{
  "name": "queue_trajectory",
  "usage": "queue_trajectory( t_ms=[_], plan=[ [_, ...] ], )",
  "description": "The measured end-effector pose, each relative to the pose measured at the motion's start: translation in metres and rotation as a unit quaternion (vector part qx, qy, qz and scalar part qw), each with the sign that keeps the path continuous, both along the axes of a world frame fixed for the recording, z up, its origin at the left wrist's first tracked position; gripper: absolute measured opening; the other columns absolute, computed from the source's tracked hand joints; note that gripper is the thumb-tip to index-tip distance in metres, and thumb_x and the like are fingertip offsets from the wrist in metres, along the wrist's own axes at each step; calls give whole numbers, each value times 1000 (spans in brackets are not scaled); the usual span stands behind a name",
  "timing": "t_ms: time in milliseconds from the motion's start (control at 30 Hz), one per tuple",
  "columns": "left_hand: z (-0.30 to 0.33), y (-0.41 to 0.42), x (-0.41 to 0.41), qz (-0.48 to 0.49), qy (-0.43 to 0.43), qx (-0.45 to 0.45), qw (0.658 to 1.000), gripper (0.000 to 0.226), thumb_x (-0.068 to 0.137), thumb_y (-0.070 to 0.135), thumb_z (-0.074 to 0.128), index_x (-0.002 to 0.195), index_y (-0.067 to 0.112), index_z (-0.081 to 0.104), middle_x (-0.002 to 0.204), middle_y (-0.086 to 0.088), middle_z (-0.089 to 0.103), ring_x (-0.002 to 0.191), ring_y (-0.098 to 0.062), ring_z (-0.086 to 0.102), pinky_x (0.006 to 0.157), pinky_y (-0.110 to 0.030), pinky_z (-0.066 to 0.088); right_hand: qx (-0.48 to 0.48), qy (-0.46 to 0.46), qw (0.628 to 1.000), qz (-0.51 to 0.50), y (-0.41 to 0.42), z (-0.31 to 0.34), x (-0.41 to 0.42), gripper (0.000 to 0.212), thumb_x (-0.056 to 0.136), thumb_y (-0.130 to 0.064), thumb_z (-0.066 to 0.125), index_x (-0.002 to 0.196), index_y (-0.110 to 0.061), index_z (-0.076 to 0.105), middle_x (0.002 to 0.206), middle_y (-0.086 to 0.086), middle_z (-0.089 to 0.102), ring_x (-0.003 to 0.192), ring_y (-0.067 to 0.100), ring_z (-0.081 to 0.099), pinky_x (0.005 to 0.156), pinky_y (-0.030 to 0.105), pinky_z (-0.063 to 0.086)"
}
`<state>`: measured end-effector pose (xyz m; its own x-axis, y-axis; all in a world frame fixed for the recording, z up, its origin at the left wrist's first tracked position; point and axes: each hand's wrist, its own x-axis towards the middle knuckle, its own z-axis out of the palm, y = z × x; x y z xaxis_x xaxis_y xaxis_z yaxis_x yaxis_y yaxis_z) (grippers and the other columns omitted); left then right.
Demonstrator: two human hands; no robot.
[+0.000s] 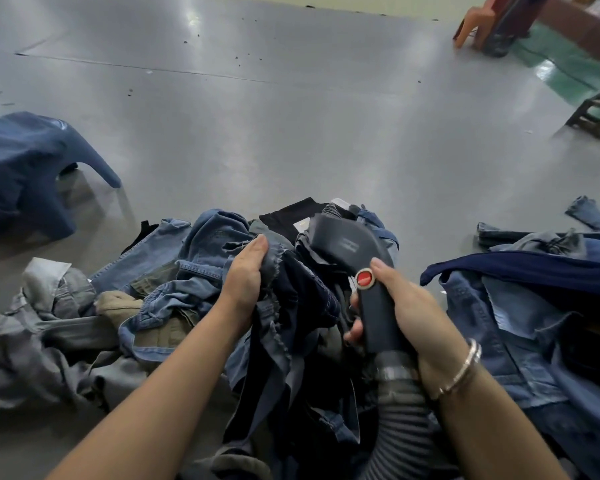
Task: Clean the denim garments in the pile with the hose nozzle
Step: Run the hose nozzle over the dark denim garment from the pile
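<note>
A heap of denim garments [174, 271] in light and dark blues lies on the grey floor in front of me. My left hand [245, 271] grips a dark garment with a frayed edge [284, 306], lifted a little from the heap. My right hand [402, 310] holds the dark hose nozzle [347, 245] by its handle, the thumb beside its red button [365, 278]. The nozzle's wide mouth lies over the dark cloth just right of my left hand. A ribbed grey hose [400, 420] runs from the handle down to the bottom edge.
A second stack of denim [520, 306] lies to the right. A blue plastic stool draped with cloth [32, 168] stands at the left. An orange chair [475, 26] and a low wooden stool [596, 116] stand far right. Grey floor [291, 116] stretches ahead.
</note>
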<state>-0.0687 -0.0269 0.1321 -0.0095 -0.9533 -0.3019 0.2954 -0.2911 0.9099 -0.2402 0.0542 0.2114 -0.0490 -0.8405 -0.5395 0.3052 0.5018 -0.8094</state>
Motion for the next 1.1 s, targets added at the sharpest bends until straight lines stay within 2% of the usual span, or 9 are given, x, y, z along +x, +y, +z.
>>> queue_trajectory(
  t_ms=[167, 300, 400, 500, 600, 700, 867, 1000, 1100],
  plan=[
    [3, 2, -2, -14, 81, 41, 996, 50, 102, 34, 35, 121, -8, 55, 113, -25, 63, 100, -34, 64, 89, -40, 54, 10, -7, 997, 72, 16, -6, 18, 34, 93, -37, 55, 86, -3, 57, 59, 10, 62, 39, 25, 56, 46, 31, 53],
    [1, 4, -2, -54, 86, 35, 994, 43, 100, 33, 40, 110, 1, 66, 106, -19, 69, 95, -29, 68, 83, -36, 58, 14, -39, 999, -12, -8, -6, 16, 31, 94, -36, 55, 84, -6, 55, 62, 9, 58, 37, 23, 53, 43, 30, 52],
    [1, 4, -2, -51, 102, 46, 992, 43, 99, 33, 43, 109, -1, 67, 110, -21, 68, 98, -31, 67, 87, -39, 56, -33, 11, 996, -81, -21, -11, 7, 30, 96, -38, 53, 90, -9, 53, 72, 9, 59, 39, 22, 56, 40, 27, 50],
    [5, 5, -5, -67, 112, 67, 989, 45, 96, 39, 47, 97, 2, 73, 101, -19, 70, 86, -30, 70, 76, -36, 59, -99, 41, 991, -82, -17, -25, 10, 32, 96, -41, 51, 102, -10, 57, 83, 11, 64, 44, 21, 60, 42, 27, 50],
    [12, 11, -19, -122, 106, 64, 985, 47, 91, 47, 51, 100, 4, 70, 90, -14, 70, 70, -25, 67, 60, -30, 56, -161, 50, 983, -70, -14, -39, 30, 24, 96, -36, 53, 110, -18, 57, 85, 8, 65, 56, 21, 63, 48, 30, 52],
    [13, 18, -29, -143, 130, 64, 979, 47, 96, 46, 43, 83, 14, 74, 68, -3, 69, 51, -14, 63, 43, -20, 48, -182, 68, 976, -94, -22, -45, 42, 24, 97, -30, 53, 113, -14, 60, 103, 14, 68, 82, 25, 65, 67, 40, 56],
    [18, 18, -23, -128, 205, 1, 970, 39, 88, 42, 45, 105, 12, 62, 102, -8, 71, 100, -20, 66, 89, -33, 53, -166, 9, 965, -204, -38, -38, 23, 30, 99, -29, 50, 112, -3, 55, 76, 9, 63, 50, 18, 60, 46, 27, 53],
    [16, 34, -24, -172, -49, -2, 984, 48, 70, 54, 57, 107, 25, 55, 111, -3, 64, 91, -11, 63, 67, -17, 49, -197, -16, 954, -225, -40, -27, 7, 34, 99, -32, 48, 115, -2, 54, 69, 8, 65, 45, 18, 60, 45, 27, 52],
    [14, 46, -19, -193, 3, 92, 977, 75, 66, 67, 56, 121, 17, 61, 119, -14, 66, 106, -25, 63, 83, -28, 51, -212, -18, 953, -217, -38, -24, 3, 39, 98, -35, 49, 120, -3, 52, 77, 13, 66, 49, 20, 62, 49, 29, 54]
  ],
)
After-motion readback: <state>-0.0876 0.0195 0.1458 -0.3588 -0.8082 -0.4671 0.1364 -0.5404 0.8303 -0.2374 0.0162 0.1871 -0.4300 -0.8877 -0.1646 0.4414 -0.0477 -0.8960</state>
